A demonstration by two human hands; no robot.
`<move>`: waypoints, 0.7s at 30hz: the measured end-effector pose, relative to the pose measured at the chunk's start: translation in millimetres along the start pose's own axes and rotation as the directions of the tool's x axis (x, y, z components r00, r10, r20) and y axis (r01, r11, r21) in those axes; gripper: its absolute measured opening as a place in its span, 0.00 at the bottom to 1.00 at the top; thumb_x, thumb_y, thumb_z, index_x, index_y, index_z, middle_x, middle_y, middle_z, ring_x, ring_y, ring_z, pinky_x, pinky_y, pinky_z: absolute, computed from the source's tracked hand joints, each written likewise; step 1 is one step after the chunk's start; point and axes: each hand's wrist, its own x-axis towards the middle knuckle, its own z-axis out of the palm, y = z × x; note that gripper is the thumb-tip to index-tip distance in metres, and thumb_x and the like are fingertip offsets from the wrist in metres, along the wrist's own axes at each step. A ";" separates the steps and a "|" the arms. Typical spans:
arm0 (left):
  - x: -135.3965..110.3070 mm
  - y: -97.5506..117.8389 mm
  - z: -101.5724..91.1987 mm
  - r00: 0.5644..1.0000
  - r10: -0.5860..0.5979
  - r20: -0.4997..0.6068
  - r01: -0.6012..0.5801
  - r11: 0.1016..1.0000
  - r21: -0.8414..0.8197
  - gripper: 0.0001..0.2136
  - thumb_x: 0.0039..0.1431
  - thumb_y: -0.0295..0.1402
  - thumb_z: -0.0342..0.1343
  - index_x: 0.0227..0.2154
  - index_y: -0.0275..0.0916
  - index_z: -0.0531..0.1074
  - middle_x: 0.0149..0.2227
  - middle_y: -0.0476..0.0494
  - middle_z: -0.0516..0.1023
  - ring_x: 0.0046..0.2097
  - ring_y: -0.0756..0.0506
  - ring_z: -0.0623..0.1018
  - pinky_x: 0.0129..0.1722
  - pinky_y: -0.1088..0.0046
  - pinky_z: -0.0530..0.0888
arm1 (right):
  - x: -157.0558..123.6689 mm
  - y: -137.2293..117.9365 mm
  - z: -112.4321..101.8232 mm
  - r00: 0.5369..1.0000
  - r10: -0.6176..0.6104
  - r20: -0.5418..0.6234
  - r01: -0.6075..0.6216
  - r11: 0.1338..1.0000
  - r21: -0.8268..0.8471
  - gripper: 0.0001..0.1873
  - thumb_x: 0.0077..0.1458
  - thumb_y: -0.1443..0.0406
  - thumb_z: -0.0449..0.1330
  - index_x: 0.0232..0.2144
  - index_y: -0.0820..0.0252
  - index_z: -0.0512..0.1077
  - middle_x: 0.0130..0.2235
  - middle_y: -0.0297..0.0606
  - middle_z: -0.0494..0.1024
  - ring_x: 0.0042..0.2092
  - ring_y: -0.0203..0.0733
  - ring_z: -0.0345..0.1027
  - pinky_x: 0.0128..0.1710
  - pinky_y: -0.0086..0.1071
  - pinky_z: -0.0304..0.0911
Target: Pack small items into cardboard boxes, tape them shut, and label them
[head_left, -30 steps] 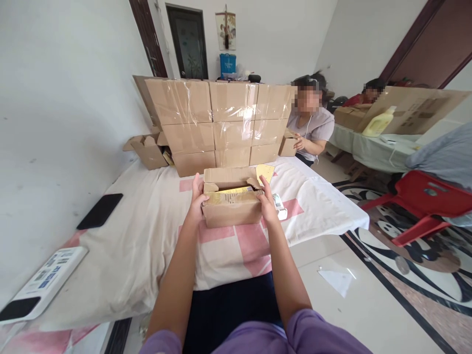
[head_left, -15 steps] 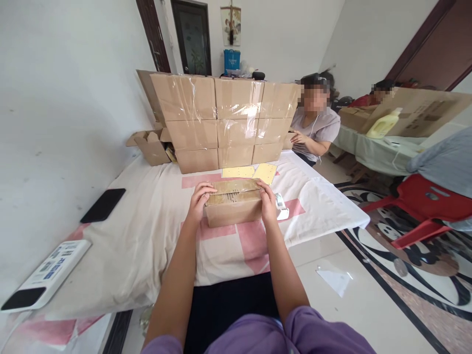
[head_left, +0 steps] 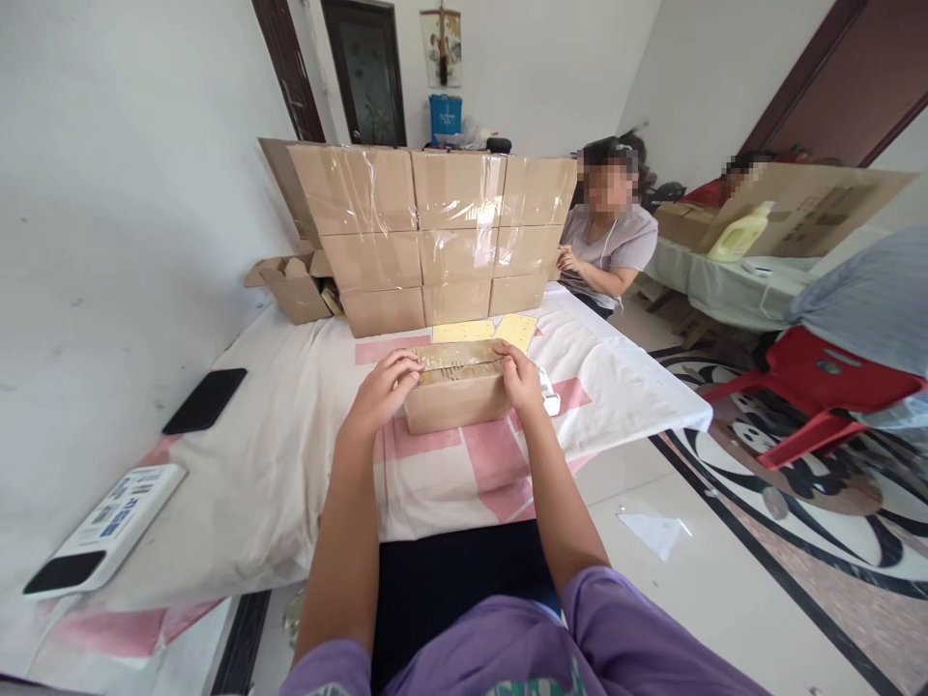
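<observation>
A small brown cardboard box (head_left: 459,404) rests on the cloth-covered table in front of me, with shiny tape along its top. My left hand (head_left: 386,385) is at its left end, fingers curled over the upper edge. At the opposite end my right hand (head_left: 517,375) grips the top right corner, fingers on the lid and palm at the side. Partly hidden behind my right hand is a white tape dispenser (head_left: 549,394). Just beyond the box lie two yellow sheets with small dots, the left sheet (head_left: 462,332) and the right sheet (head_left: 516,331).
A stack of taped cardboard boxes (head_left: 377,193) rises at the table's far side, beside an opened carton (head_left: 294,290). On the left lie a black phone-like slab (head_left: 205,401) and a white device (head_left: 108,527). A co-worker (head_left: 613,237) sits beyond the stack; a red chair (head_left: 833,387) stands right.
My left palm has swung outward to the left, its fingers still on the box edge. My right fingers have shifted slightly inward over the lid. The whole view has shifted a little.
</observation>
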 end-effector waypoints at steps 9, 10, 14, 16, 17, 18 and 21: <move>-12.0 35.1 6.0 0.998 -0.030 -0.051 0.043 0.959 0.279 0.15 0.71 0.44 0.48 0.45 0.46 0.78 0.61 0.45 0.77 0.67 0.36 0.70 0.65 0.51 0.67 | -7.1 2.0 -0.8 0.999 0.009 0.040 -0.012 0.996 0.086 0.23 0.68 0.54 0.49 0.55 0.51 0.77 0.64 0.39 0.76 0.69 0.49 0.64 0.72 0.49 0.55; -14.4 34.8 9.1 0.997 -0.019 -0.072 0.039 0.953 0.302 0.15 0.71 0.44 0.48 0.47 0.47 0.78 0.62 0.44 0.76 0.69 0.35 0.68 0.66 0.48 0.65 | -11.6 3.2 -1.8 0.999 -0.001 0.052 -0.004 0.995 0.097 0.24 0.69 0.52 0.49 0.58 0.51 0.75 0.65 0.39 0.74 0.70 0.49 0.62 0.73 0.49 0.53; -20.8 27.8 19.8 0.989 0.049 -0.139 -0.003 0.950 0.313 0.15 0.70 0.45 0.52 0.52 0.47 0.78 0.64 0.39 0.75 0.71 0.26 0.63 0.67 0.34 0.58 | -35.3 6.4 -12.4 0.999 -0.045 0.014 0.043 0.994 0.100 0.30 0.69 0.49 0.51 0.69 0.48 0.63 0.72 0.39 0.64 0.74 0.49 0.54 0.74 0.52 0.49; -20.6 27.5 23.4 0.984 0.099 -0.148 -0.051 0.954 0.296 0.15 0.69 0.45 0.55 0.52 0.48 0.78 0.63 0.38 0.76 0.70 0.24 0.65 0.66 0.29 0.56 | -44.6 8.8 -22.3 0.987 -0.095 -0.128 0.107 0.990 0.087 0.29 0.69 0.51 0.52 0.68 0.49 0.64 0.70 0.42 0.66 0.72 0.50 0.56 0.73 0.53 0.52; -19.8 30.3 24.5 0.980 0.125 -0.152 -0.077 0.955 0.287 0.15 0.68 0.44 0.56 0.52 0.48 0.78 0.62 0.39 0.77 0.69 0.23 0.66 0.66 0.28 0.56 | -47.0 11.2 -28.4 0.968 -0.112 -0.226 0.130 0.989 0.067 0.28 0.68 0.52 0.52 0.66 0.50 0.66 0.68 0.44 0.69 0.71 0.51 0.59 0.71 0.53 0.53; -19.0 35.4 25.1 0.976 0.155 -0.154 -0.108 0.954 0.279 0.14 0.68 0.44 0.57 0.53 0.49 0.78 0.61 0.39 0.78 0.68 0.24 0.67 0.66 0.28 0.56 | -47.9 14.8 -35.0 0.940 -0.111 -0.323 0.131 0.991 0.040 0.26 0.68 0.53 0.53 0.63 0.52 0.69 0.65 0.46 0.72 0.68 0.52 0.62 0.70 0.53 0.55; -21.7 64.1 21.7 0.937 0.305 -0.172 -0.258 0.934 0.248 0.12 0.68 0.40 0.57 0.52 0.53 0.77 0.57 0.44 0.81 0.66 0.27 0.72 0.66 0.29 0.58 | -42.8 33.6 -54.5 0.867 0.046 -0.495 -0.036 0.999 0.029 0.22 0.64 0.53 0.54 0.54 0.56 0.74 0.57 0.48 0.77 0.61 0.54 0.68 0.65 0.53 0.59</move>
